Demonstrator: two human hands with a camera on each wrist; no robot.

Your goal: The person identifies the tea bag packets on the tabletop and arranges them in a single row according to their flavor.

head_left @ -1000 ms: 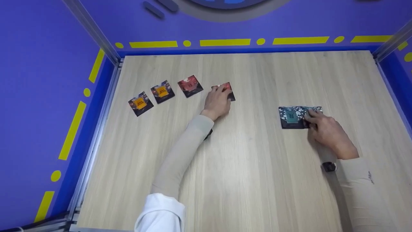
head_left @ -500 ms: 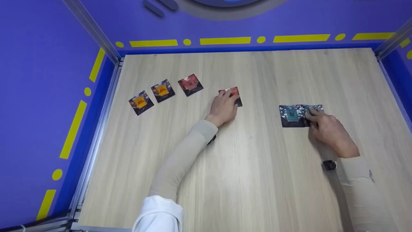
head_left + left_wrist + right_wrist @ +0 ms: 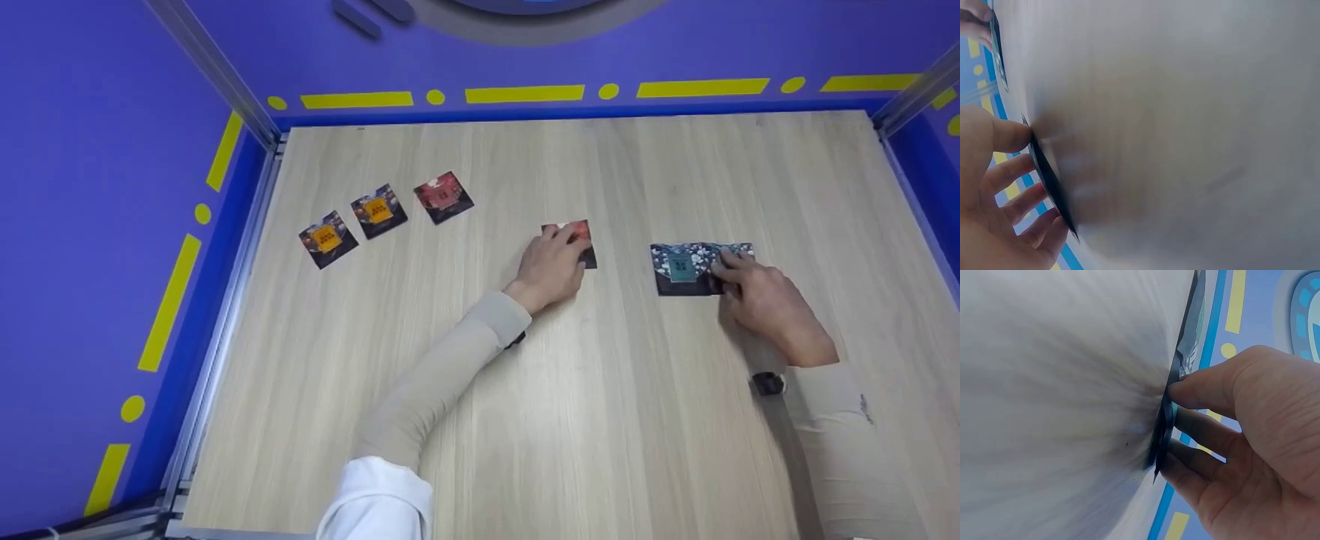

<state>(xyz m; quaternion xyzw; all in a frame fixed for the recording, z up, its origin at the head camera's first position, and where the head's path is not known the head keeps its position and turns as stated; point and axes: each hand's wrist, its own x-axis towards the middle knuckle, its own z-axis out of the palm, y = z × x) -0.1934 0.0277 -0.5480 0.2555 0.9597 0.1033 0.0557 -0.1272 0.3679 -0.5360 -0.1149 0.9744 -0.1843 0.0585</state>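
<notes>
Fingertips of my left hand (image 3: 551, 268) rest on a small square red-and-black packet (image 3: 589, 257) mid-table. In the left wrist view, that packet (image 3: 1053, 183) appears edge-on along the tabletop, thumb and fingers spread over its upper side. At the right, two teal packets with white flowers and black lower parts lie edge to edge. My right hand (image 3: 776, 304) presses its fingertips on the right one of the pair, partly hiding it, while the left teal packet (image 3: 681, 268) shows fully. The right wrist view has thumb and fingers touching the dark, shiny packet (image 3: 1167, 422).
To the far left, two orange-and-black packets lie flat, the nearer packet (image 3: 328, 240) slightly apart from the other packet (image 3: 379, 211). Beside them is another red packet (image 3: 444, 198). Blue walls (image 3: 517, 64) with yellow marks border the wooden table (image 3: 600, 420).
My left hand has slid its red packet to the right and toward me, closer to the teal pair. The right hand and the other packets have stayed in place.
</notes>
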